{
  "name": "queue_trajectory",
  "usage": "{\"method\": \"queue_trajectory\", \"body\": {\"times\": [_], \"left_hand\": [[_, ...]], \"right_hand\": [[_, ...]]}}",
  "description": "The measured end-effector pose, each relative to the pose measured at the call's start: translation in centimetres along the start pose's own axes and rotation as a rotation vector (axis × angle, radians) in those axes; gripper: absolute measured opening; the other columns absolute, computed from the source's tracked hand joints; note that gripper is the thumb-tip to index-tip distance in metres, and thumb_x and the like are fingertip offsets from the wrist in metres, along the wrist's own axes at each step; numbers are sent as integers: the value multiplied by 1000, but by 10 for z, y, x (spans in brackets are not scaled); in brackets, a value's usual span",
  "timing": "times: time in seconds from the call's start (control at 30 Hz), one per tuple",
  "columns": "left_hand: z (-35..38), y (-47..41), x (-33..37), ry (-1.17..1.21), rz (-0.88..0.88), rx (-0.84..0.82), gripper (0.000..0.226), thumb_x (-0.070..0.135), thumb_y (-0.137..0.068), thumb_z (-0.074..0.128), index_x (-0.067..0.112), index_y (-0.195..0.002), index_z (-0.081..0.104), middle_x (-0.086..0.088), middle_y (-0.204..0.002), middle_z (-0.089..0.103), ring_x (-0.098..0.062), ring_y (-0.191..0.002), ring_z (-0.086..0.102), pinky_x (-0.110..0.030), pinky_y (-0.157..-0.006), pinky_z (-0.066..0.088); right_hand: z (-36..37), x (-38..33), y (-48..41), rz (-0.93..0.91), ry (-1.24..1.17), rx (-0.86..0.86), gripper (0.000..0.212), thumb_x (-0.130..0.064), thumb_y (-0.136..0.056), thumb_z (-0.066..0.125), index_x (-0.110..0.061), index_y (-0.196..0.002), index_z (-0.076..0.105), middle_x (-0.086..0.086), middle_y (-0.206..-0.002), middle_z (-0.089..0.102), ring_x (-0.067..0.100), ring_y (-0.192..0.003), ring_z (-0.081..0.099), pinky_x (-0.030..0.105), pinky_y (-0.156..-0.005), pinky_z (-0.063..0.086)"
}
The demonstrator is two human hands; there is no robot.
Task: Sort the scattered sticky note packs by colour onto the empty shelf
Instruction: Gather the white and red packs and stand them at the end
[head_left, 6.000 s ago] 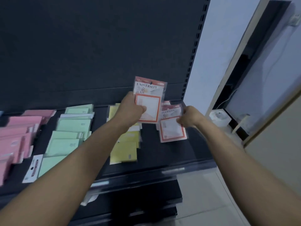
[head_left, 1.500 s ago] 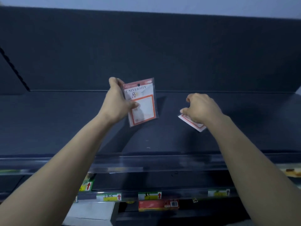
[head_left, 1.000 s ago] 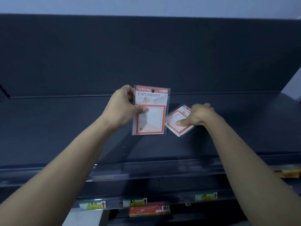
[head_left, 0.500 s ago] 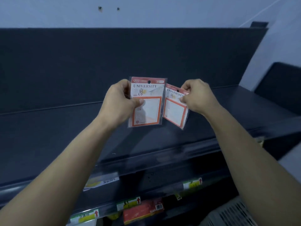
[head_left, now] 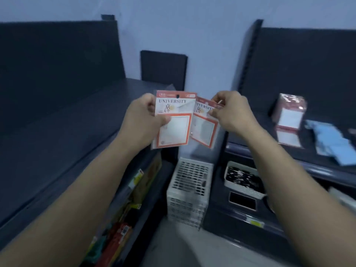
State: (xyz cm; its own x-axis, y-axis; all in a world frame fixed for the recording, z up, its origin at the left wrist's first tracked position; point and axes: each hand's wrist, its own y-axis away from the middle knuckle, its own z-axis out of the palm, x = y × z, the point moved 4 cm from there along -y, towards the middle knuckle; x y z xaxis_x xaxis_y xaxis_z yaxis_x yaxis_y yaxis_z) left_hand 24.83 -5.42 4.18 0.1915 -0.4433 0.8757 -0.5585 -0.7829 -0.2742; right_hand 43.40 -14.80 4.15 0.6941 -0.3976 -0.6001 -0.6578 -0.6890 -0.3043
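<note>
Two orange-bordered sticky note packs are held up in the gap between two shelving units. The front pack [head_left: 174, 122] is gripped along its left edge by the left hand [head_left: 142, 120], thumb laid across its face. The second pack [head_left: 204, 130] is pinched at its top right corner by the curled fingers [head_left: 214, 112] of the right hand [head_left: 231, 110], its left edge tucked behind the first.

Both are thin, flat, squarish cards in glossy clear sleeves (a hang hole is punched in the header), probably slippery and easily bent. The empty shelf [head_left: 67, 132], dark and matt, lies left of and below the left fingers.

The step is judged to be carrying the matched pair for placing. It would be done well if the packs were squared together, laid flat and kept apart from other colours.

Right of the right fingers, red-bordered packs [head_left: 289, 116] and pale blue packs [head_left: 331, 143] lie on another shelf.
</note>
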Motion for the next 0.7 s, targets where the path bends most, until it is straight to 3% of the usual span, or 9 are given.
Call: {"method": "queue_trajectory", "body": {"times": [0.1, 0.17, 0.23, 0.37, 0.47, 0.6, 0.7], "left_hand": [[65, 5, 28, 74, 44, -171, 23, -5, -80, 67, 13, -93, 61, -2, -93, 69, -22, -89, 68, -41, -82, 56], [105, 11, 45, 92, 49, -263, 24, -4, -81, 67, 17, -91, 59, -3, -93, 68, -24, -90, 68, -45, -83, 56], [142, 18, 60, 78, 77, -328, 24, -1, -82, 67, 12, -101, 60, -2, -96, 68, -22, -90, 67, -41, -82, 56], [208, 38, 90, 66, 117, -420, 25, 2, -83, 67, 13, -105, 59, 11, -87, 63, -12, -85, 65, -24, -70, 54], [259, 56, 110, 70, 106, -462, 24, 2, -83, 67, 15, -101, 58, 13, -86, 63, -9, -82, 64, -22, -68, 53], [325, 81, 143, 55, 102, -493, 23, 3, -83, 67, 17, -99, 58, 12, -87, 64, -5, -81, 63, -22, -64, 52], [371, 98, 167, 47, 109, -499, 21, 4, -84, 67, 17, -98, 58, 8, -92, 66, -8, -84, 65, -22, -64, 53]], "right_hand": [[-57, 55, 27, 123, 32, 89, 15, -12, -81, 69, -24, -83, 61, 8, -90, 67, 27, -89, 63, 31, -79, 50], [-90, 87, 46, 192, 58, 144, 12, -11, -83, 69, -20, -89, 65, 3, -87, 64, 25, -87, 60, 30, -76, 47], [-120, 117, 64, 261, 91, 196, 12, -11, -84, 68, -18, -94, 67, 4, -88, 62, 24, -85, 56, 25, -71, 39], [-173, 174, 95, 347, 119, 272, 11, -11, -84, 67, -20, -90, 65, 8, -94, 65, 23, -86, 59, 28, -71, 44], [-212, 219, 114, 380, 109, 318, 12, -10, -84, 67, -21, -85, 63, 10, -96, 68, 21, -82, 58, 25, -69, 42], [-260, 277, 133, 411, 115, 325, 9, -11, -86, 66, -16, -93, 67, 7, -92, 65, 19, -82, 57, 23, -67, 37], [-292, 319, 144, 433, 121, 334, 12, -14, -84, 67, -24, -82, 62, 7, -94, 68, 24, -85, 62, 31, -70, 48]]}}
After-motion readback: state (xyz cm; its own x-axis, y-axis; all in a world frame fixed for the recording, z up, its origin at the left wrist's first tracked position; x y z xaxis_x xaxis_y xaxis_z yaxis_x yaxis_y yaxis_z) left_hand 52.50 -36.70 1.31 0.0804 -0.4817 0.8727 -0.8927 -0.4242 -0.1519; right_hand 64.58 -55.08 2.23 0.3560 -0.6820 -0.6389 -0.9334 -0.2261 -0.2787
